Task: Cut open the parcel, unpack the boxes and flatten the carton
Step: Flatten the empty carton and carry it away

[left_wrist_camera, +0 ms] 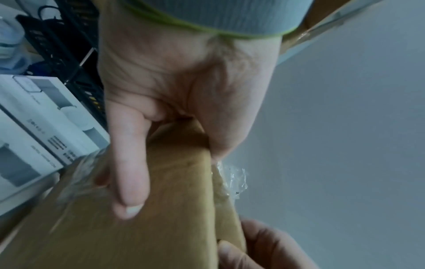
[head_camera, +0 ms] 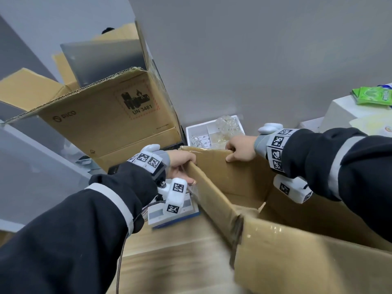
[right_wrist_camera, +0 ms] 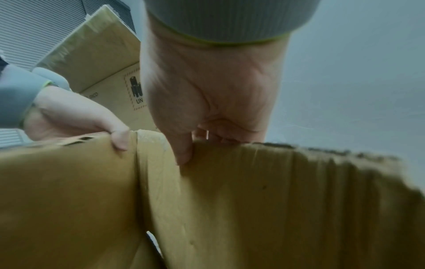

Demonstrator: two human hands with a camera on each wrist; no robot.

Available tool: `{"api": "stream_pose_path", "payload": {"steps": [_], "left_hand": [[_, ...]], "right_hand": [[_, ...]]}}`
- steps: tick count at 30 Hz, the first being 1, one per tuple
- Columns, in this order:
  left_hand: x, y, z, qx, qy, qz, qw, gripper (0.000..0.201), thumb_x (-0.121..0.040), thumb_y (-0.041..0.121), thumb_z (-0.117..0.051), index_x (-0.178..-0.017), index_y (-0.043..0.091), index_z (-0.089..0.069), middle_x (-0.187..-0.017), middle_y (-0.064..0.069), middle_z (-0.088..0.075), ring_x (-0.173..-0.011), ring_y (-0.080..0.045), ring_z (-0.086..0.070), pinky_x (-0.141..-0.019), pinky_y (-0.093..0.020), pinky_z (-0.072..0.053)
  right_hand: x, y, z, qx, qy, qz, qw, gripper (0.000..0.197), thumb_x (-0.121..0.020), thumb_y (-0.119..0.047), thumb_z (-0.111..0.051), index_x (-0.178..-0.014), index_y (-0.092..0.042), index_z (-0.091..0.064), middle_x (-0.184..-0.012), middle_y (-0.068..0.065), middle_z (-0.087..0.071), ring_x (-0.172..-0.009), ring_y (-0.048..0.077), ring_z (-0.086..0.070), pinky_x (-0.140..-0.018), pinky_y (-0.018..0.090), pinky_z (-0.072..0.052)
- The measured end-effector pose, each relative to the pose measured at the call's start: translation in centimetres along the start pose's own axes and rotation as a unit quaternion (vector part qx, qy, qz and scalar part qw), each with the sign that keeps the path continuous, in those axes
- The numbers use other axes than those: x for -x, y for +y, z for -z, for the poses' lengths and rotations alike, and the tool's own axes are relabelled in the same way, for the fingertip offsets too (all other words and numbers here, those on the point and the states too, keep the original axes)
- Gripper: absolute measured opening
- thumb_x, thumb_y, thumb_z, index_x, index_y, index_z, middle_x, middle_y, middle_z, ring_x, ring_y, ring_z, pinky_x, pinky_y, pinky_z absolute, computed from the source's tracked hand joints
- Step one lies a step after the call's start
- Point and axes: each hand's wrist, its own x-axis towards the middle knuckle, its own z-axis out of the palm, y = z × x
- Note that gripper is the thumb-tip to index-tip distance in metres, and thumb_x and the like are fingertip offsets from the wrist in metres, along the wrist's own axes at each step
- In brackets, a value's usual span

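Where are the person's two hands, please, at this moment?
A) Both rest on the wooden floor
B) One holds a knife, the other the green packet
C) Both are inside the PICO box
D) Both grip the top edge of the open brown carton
D: the left hand and right hand each curl over the carton rim near one corner.

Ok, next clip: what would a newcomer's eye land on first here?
Both hands gripping the top rim of the open brown carton in the foreground: the left hand at its corner, the right hand on the far wall. Behind the left hand stands a bigger open carton printed PICO and UN 3481. Two white product boxes lie beside the carton at the left.
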Motion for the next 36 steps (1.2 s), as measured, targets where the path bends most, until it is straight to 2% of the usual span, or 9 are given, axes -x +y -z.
{"api": "stream_pose_path", "payload": {"steps": [7,12,14,18,22,25,29,33,36], "left_hand": [[0.9,0.7,-0.8,0.105,-0.027,-0.022,0.994,0.032,-0.09,0.031,-0.066,-0.101,0.008,-0.046,-0.091,-0.026,-0.062,-0.071,-0.044,-0.07,-0.074,-0.047,-0.061],[1.1,1.0,-1.4,0.088,-0.042,-0.024,0.995,0.038,-0.092,0.038,-0.067,-0.1,0.008,-0.046,-0.089,-0.033,-0.067,-0.076,-0.044,-0.072,-0.081,-0.047,-0.059],[0.6,1.0,-1.7,0.082,-0.043,-0.028,0.995,0.042,-0.092,0.043,-0.066,-0.104,0.007,-0.048,-0.09,-0.035,-0.068,-0.082,-0.044,-0.072,-0.085,-0.046,-0.058],[-0.6,1.1,-2.0,0.07,-0.033,-0.029,0.997,0.061,-0.088,0.055,-0.065,-0.11,0.0,-0.051,-0.094,-0.036,-0.07,-0.087,-0.042,-0.073,-0.089,-0.046,-0.059],[-0.7,1.5,-2.4,0.058,-0.01,-0.054,0.997,0.068,-0.085,0.063,-0.062,-0.112,0.001,-0.053,-0.09,-0.031,-0.072,-0.081,-0.038,-0.075,-0.086,-0.043,-0.06],[-0.2,1.6,-2.5,-0.023,0.011,-0.096,0.995,0.068,-0.081,0.068,-0.059,-0.121,0.014,-0.047,-0.081,-0.02,-0.073,-0.054,-0.022,-0.062,-0.059,-0.029,-0.057],[-0.1,0.4,-1.8,-0.211,-0.012,-0.109,0.971,0.065,-0.059,0.049,-0.07,-0.111,0.011,-0.056,-0.076,-0.008,-0.058,-0.049,-0.015,-0.043,-0.048,-0.022,-0.035],[-0.7,-0.8,-1.4,-0.424,0.128,-0.144,0.885,0.005,-0.078,0.014,-0.066,-0.079,0.013,-0.062,-0.078,-0.005,-0.057,-0.065,-0.019,-0.047,-0.055,-0.025,-0.039],[-1.5,-1.2,-1.3,-0.433,0.137,-0.171,0.875,0.014,-0.081,0.005,-0.064,-0.078,0.017,-0.059,-0.076,-0.001,-0.054,-0.067,-0.019,-0.046,-0.06,-0.024,-0.041]], "right_hand": [[1.3,-0.2,0.6,0.017,-0.063,0.021,0.998,0.031,-0.094,-0.034,-0.063,-0.109,-0.007,-0.064,-0.096,0.006,-0.062,-0.085,0.021,-0.057,-0.039,0.016,-0.041],[1.5,0.9,0.8,-0.038,-0.088,-0.031,0.995,0.021,-0.095,-0.039,-0.06,-0.084,-0.022,-0.059,-0.094,0.002,-0.059,-0.091,0.024,-0.06,-0.068,0.033,-0.058],[1.8,0.8,0.9,-0.081,-0.086,-0.059,0.991,0.029,-0.095,-0.047,-0.056,-0.101,-0.02,-0.063,-0.107,0.003,-0.06,-0.102,0.026,-0.061,-0.078,0.037,-0.059],[2.7,1.1,1.1,-0.115,-0.097,-0.074,0.986,0.085,-0.071,-0.077,-0.063,-0.134,-0.021,-0.049,-0.13,-0.001,-0.054,-0.116,0.026,-0.057,-0.094,0.039,-0.052],[3.2,1.0,-0.4,0.028,-0.062,-0.028,0.997,0.072,-0.07,-0.05,-0.083,-0.127,-0.019,-0.05,-0.124,-0.001,-0.061,-0.11,0.022,-0.06,-0.094,0.032,-0.048],[2.9,1.2,-0.5,0.038,-0.028,-0.011,0.999,0.058,-0.078,-0.033,-0.08,-0.127,-0.017,-0.053,-0.121,0.001,-0.061,-0.112,0.024,-0.06,-0.087,0.029,-0.046],[2.9,3.0,0.4,0.012,-0.046,-0.007,0.999,0.059,-0.074,-0.024,-0.082,-0.127,-0.019,-0.056,-0.117,0.0,-0.066,-0.108,0.023,-0.063,-0.095,0.036,-0.051],[3.0,3.8,0.8,-0.017,-0.072,0.011,0.997,0.062,-0.075,-0.02,-0.084,-0.128,-0.022,-0.052,-0.114,-0.002,-0.065,-0.108,0.022,-0.064,-0.093,0.033,-0.051],[2.9,4.1,0.6,-0.029,-0.093,0.004,0.995,0.061,-0.077,-0.019,-0.083,-0.129,-0.024,-0.051,-0.116,-0.001,-0.065,-0.108,0.022,-0.064,-0.097,0.039,-0.052]]}}
